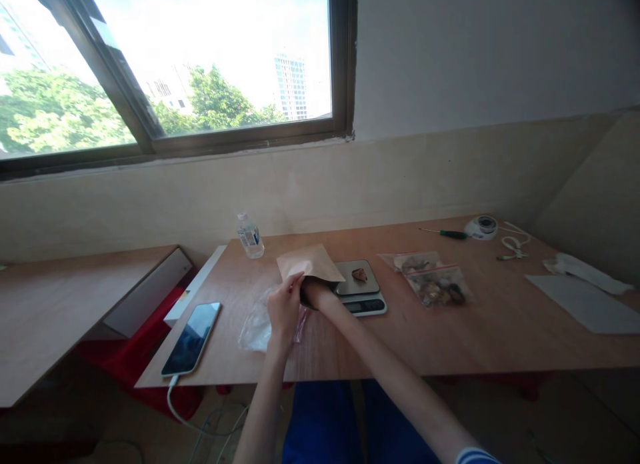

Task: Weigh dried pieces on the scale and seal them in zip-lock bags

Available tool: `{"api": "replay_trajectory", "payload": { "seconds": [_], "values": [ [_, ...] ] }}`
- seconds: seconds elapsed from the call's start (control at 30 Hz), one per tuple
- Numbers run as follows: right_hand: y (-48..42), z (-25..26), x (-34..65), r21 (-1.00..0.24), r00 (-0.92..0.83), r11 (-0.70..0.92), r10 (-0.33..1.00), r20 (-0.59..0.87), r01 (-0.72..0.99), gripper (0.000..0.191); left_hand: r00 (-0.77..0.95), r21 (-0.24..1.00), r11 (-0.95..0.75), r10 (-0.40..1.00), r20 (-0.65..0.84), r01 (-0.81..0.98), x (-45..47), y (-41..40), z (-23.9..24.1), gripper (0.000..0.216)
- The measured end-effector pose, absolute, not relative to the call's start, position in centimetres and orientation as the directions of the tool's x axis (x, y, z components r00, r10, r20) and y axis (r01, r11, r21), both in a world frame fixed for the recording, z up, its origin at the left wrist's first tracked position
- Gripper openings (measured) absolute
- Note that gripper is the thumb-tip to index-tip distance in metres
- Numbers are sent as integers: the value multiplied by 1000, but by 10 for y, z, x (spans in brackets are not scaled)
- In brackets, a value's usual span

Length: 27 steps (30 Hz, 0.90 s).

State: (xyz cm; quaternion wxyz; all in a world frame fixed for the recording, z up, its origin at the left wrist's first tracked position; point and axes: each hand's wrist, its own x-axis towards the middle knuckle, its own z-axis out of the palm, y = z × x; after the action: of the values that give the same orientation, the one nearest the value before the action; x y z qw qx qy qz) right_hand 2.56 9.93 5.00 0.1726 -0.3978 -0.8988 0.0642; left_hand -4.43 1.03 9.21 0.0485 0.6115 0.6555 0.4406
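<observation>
A tan paper pouch (310, 261) lies on the wooden table (450, 331), just left of a small digital scale (361, 291). My left hand (284, 309) pinches the pouch's open near edge. My right hand (314, 291) reaches inside the pouch mouth, its fingers hidden, so whether it holds anything cannot be seen. One brown piece (359, 274) rests on the scale's plate. Under my left hand lies a clear plastic bag (257, 327).
Two zip bags of brown pieces (433, 281) lie right of the scale. A phone (193, 337) on a cable sits at the left edge, a water bottle (249, 236) behind. Screwdriver (445, 233), tape roll (481, 227), white sheet (585, 303) at the right. A lower desk (60, 311) stands left.
</observation>
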Motion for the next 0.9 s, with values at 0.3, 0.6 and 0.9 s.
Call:
{"api": "replay_trajectory", "payload": {
  "seconds": [0.3, 0.6, 0.9],
  "values": [
    [49, 63, 74, -422, -525, 612, 791, 316, 669, 36, -208, 633, -168, 855, 475, 756, -45, 11, 91, 22],
    [33, 67, 98, -494, -509, 739, 674, 536, 458, 37, -198, 634, -165, 865, 461, 756, -45, 14, 93, 22],
    [30, 69, 112, -580, -235, 759, 647, 726, 296, 34, -195, 649, -183, 864, 465, 738, -48, 21, 100, 22]
  ]
}}
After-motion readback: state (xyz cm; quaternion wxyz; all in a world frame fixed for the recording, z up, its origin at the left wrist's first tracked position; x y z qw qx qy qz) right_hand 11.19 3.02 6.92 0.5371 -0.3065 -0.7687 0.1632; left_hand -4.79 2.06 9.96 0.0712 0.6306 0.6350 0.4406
